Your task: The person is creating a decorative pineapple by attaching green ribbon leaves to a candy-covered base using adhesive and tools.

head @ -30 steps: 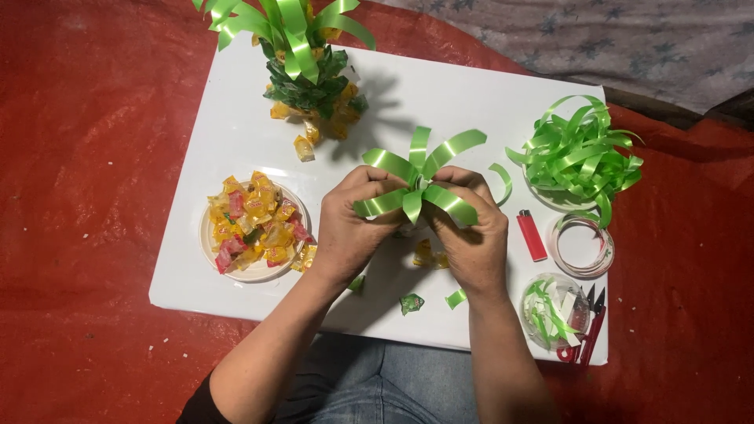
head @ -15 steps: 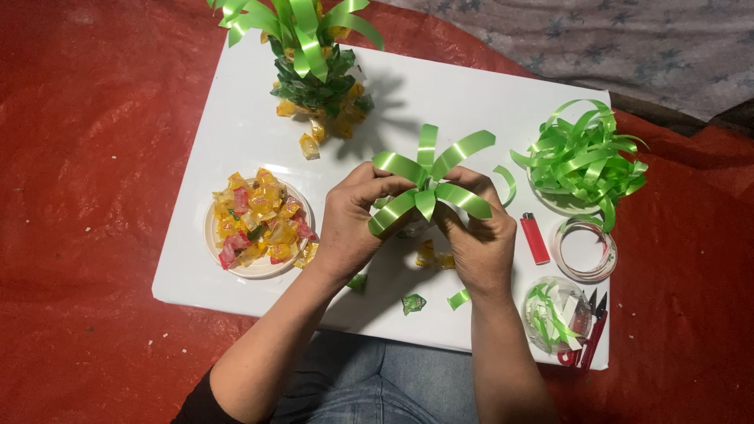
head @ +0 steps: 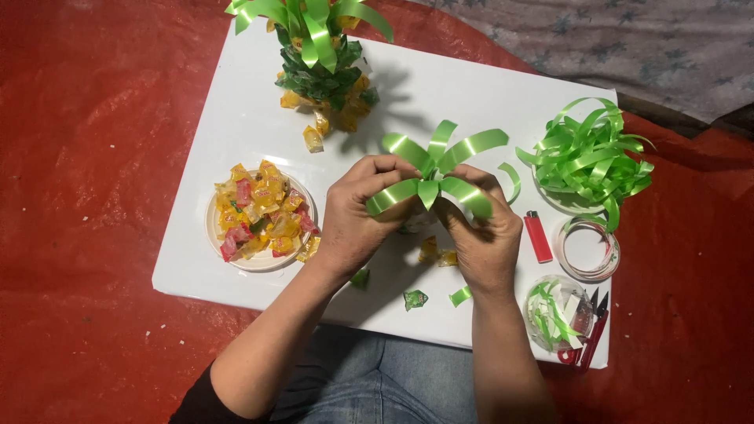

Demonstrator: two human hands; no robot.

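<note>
Candy plate (head: 216, 235) left of lighter (head: 538, 236)

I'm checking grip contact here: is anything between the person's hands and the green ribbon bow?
Nothing visible. The left hand and right hand both pinch the green ribbon bow directly at its centre, above the white board.

Both forearms bare, rising from bottom edge, converging toward centre. Left hand (head: 357, 216) knuckles up, fingers curled inward, fingertips pinched together at upper right of hand. Right hand (head: 481, 235) back toward camera, fingers bent, thumb and forefinger closed in pinch at upper left. Both hands gripping, fingertips near each other, just apart. Wrists roughly straight, left forearm angled up-right, right forearm nearly vertical. Dark sleeve edge at left elbow.
</note>
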